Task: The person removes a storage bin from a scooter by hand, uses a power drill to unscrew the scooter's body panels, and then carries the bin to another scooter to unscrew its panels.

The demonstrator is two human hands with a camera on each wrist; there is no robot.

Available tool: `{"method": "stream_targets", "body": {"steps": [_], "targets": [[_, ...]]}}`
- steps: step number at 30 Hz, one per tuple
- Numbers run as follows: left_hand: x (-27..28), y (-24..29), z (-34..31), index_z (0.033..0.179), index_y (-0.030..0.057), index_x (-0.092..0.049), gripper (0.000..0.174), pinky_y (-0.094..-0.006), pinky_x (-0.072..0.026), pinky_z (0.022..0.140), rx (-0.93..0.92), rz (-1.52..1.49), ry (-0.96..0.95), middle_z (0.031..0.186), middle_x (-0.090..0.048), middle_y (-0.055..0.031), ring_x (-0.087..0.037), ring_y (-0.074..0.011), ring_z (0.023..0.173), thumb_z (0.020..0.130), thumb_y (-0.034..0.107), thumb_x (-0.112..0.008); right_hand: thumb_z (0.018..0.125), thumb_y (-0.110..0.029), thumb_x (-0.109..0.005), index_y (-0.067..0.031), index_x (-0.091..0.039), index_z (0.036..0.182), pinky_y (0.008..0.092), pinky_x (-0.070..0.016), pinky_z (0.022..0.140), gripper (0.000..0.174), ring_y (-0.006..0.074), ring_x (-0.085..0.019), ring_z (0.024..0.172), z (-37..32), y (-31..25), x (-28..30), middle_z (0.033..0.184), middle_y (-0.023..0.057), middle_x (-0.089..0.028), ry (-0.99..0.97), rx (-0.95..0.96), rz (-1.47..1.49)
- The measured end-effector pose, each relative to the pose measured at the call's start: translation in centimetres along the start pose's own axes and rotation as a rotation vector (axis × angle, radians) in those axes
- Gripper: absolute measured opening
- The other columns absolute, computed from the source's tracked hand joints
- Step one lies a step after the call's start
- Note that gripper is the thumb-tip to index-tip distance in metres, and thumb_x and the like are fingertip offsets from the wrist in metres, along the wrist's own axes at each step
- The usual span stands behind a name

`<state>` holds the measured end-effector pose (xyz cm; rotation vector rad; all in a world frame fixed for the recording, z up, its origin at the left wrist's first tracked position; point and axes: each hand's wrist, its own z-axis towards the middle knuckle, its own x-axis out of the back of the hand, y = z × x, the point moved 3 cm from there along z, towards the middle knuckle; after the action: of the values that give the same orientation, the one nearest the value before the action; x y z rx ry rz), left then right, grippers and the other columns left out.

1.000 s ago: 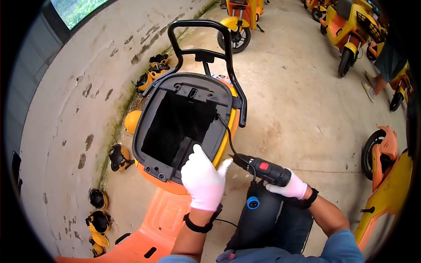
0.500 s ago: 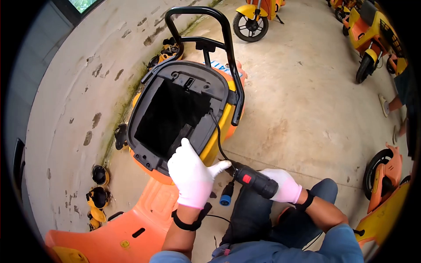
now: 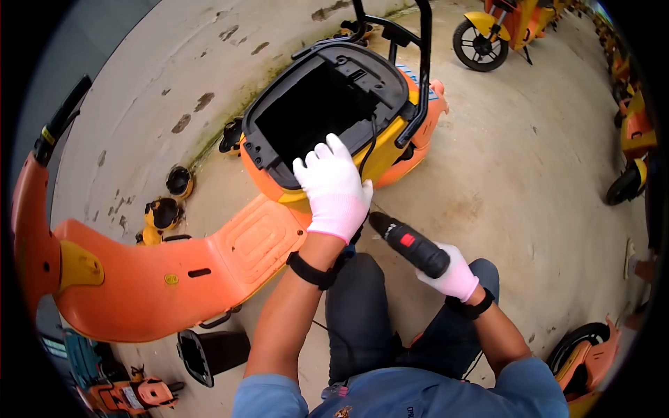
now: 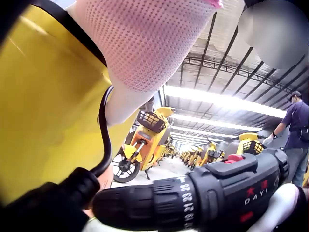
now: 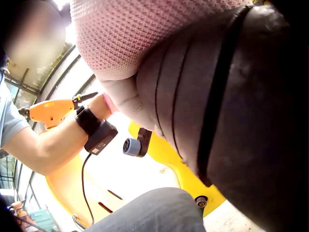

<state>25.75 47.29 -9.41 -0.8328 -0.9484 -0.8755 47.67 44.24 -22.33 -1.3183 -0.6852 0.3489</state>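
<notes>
My right hand (image 3: 454, 273) grips a black cordless drill (image 3: 408, 242) with a red switch; its body lies crosswise in the left wrist view, marked DAYI. My gloved left hand (image 3: 336, 187) rests at the near rim of the open compartment (image 3: 390, 87) of an orange and yellow scooter (image 3: 268, 240), fingers spread over the edge. A black cable (image 4: 105, 130) runs down the yellow side panel (image 4: 53, 106), with the left thumb against it. From its end hangs a connector with a blue ring (image 5: 130, 146). The dark inside of the compartment hides its contents.
A black rack bar (image 3: 420, 76) rises behind the compartment. Yellow and black helmets (image 3: 164, 212) lie along the wall (image 3: 139, 118). A black box (image 3: 216, 354) lies beside the footboard. Other scooters (image 3: 482, 45) stand around, and a person (image 4: 294, 123) stands beyond the drill.
The head view has shifted, bringing the scooter's handlebar in at left. My left fingers have spread at the rim. The drill stands apart from the cable that earlier crossed it.
</notes>
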Motion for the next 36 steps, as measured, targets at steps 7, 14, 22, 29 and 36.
{"method": "stream_targets", "body": {"steps": [7, 14, 22, 29, 36], "targets": [[0.0, -1.7, 0.6, 0.13, -0.0086, -0.046, 0.077, -0.0431, -0.0467, 0.086, -0.089, -0.189, -0.167, 0.103, -0.057, -0.0205, -0.058, -0.0353, 0.097, 0.078, 0.039, -0.078, 0.08, 0.004, -0.067, 0.0001, -0.063, 0.123, 0.027, -0.0492, 0.085, 0.044, 0.0102, -0.06, 0.094, -2.2, 4.8, 3.2, 0.104, 0.0018, -0.068, 0.138, -0.238, 0.303], [-0.7, -4.2, 3.1, 0.104, -0.0059, -0.054, 0.064, -0.0498, -0.0517, 0.078, -0.131, -0.406, -0.312, 0.092, -0.065, -0.0299, -0.065, -0.0448, 0.091, 0.092, 0.056, -0.06, 0.078, 0.005, -0.067, -0.0004, -0.064, 0.109, 0.0279, -0.0481, 0.063, 0.032, 0.0112, -0.058, 0.068, -3.0, 9.5, 2.7, 0.083, 0.0012, -0.061, 0.359, -0.311, 0.546], [0.3, -4.2, 3.6, 0.091, -0.0038, -0.054, 0.056, -0.0488, -0.0539, 0.065, -0.318, -0.18, -0.116, 0.073, -0.065, -0.0251, -0.066, -0.0428, 0.071, 0.093, 0.052, -0.061, 0.078, 0.002, -0.067, 0.002, -0.059, 0.111, 0.0272, -0.0481, 0.061, 0.034, 0.0134, -0.059, 0.065, -4.7, 12.9, 2.3, 0.08, 0.0045, -0.062, 0.43, -0.455, 0.746], [0.2, -3.8, 4.1, 0.094, -0.0032, -0.054, 0.059, -0.0471, -0.0535, 0.064, -0.336, -0.18, -0.135, 0.073, -0.065, -0.0235, -0.066, -0.0411, 0.071, 0.09, 0.055, -0.064, 0.078, 0.003, -0.067, 0.0002, -0.06, 0.109, 0.0281, -0.048, 0.062, 0.032, 0.0128, -0.058, 0.066, -5.0, 13.8, 2.4, 0.08, 0.0031, -0.06, 0.487, -0.448, 0.8], [0.6, -3.9, 3.1, 0.102, -0.003, -0.057, 0.058, -0.0467, -0.0535, 0.068, -0.294, -0.17, -0.093, 0.08, -0.067, -0.0223, -0.067, -0.0395, 0.076, 0.089, 0.053, -0.065, 0.078, 0.003, -0.065, 0.0009, -0.059, 0.109, 0.0279, -0.0487, 0.062, 0.031, 0.0135, -0.059, 0.066, -4.8, 13.9, 3.0, 0.08, 0.0041, -0.061, 0.493, -0.465, 0.844]]}}
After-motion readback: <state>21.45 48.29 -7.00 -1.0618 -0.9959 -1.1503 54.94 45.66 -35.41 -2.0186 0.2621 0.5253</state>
